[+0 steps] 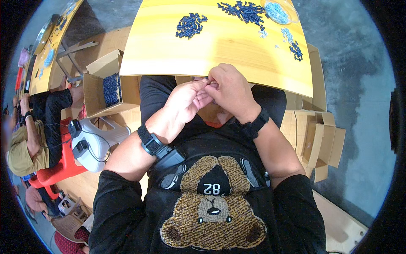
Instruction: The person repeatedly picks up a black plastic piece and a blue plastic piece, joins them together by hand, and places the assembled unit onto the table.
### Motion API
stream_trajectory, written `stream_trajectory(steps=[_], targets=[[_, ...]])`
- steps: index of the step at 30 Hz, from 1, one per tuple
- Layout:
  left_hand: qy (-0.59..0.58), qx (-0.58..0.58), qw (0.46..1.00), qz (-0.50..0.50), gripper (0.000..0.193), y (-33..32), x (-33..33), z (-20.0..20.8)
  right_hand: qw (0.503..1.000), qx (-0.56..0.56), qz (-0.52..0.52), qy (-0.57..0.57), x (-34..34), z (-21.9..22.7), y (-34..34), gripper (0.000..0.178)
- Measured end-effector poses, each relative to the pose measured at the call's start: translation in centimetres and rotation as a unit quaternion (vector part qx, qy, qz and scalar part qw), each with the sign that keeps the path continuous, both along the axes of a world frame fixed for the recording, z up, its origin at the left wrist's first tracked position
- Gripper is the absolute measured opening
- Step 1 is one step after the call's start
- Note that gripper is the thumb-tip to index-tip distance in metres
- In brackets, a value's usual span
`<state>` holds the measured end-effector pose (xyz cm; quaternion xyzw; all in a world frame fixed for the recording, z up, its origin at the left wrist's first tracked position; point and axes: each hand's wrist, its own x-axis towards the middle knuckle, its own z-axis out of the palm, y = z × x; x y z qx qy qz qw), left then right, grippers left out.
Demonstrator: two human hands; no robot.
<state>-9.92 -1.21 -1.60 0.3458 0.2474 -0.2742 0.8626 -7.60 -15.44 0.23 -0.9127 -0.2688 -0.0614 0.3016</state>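
My left hand (185, 100) and my right hand (231, 88) meet at the near edge of the yellow wooden table (160, 57). Thumb and fingers of both are pinched together around a small dark piece (206, 78), mostly covered by the fingertips, so its exact shape is hidden. Beyond them on the tabletop lie a heap of small black parts (190, 26), a larger black heap (247, 12) and a smaller one (296, 52). A round clear dish (291, 17) at the far right holds light blue bits, and a few pale bits (287, 34) are scattered near it.
At the left, an open cardboard box (94, 95) holds many dark parts. Beside it are a white plastic stool (101, 139) with cabled devices and a person (31, 142) seated on a red stool (65, 163). More open cardboard boxes (325, 146) stand on the right.
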Motion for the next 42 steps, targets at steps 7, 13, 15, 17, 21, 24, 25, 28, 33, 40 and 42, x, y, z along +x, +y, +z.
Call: stream_trajectory(steps=[7,13,15,17,21,24,25,28,33,40,42], targets=[[0.003,0.043,0.999,0.023,0.017,-0.8,0.4,-1.0,1.000,-0.001,0.008,0.002,0.3,0.1,-0.1,0.013],[0.000,0.055,0.998,0.036,0.017,-1.2,0.4,-0.4,1.000,0.002,0.013,-0.007,0.5,-0.2,-0.2,0.013],[0.008,0.053,0.998,0.041,0.017,-1.2,0.4,-0.6,1.000,0.000,0.016,-0.010,0.5,-0.1,-0.2,0.013],[0.000,0.049,0.998,0.045,0.017,-1.3,0.3,-0.8,1.000,-0.008,0.012,0.003,0.5,0.0,-0.1,0.014],[0.000,0.059,0.996,0.063,0.017,-1.7,0.2,-0.7,1.000,-0.011,0.017,-0.003,0.5,-0.2,-0.1,0.014],[-0.014,0.075,0.996,0.047,0.019,-1.8,0.9,-0.9,0.999,-0.010,0.011,-0.029,0.7,-0.4,-0.1,0.013],[-0.012,0.076,0.996,0.050,0.019,-1.9,0.8,-0.6,1.000,-0.008,0.011,-0.024,0.8,-0.2,-0.1,0.013],[-0.007,0.053,0.995,0.090,0.017,-2.0,1.1,-0.9,1.000,-0.013,0.013,-0.016,1.0,-0.1,0.0,0.013],[-0.044,0.076,0.994,0.059,0.018,-1.0,0.9,-0.4,0.999,-0.029,0.013,-0.018,1.2,0.1,0.3,0.013],[-0.059,0.020,0.997,-0.041,0.017,3.9,0.4,-0.3,0.991,-0.007,0.043,0.130,2.4,2.1,-1.7,0.028],[-0.034,-0.005,0.999,-0.028,0.016,6.8,-0.7,-0.2,0.990,0.025,0.017,0.135,2.8,1.5,-2.8,0.025]])
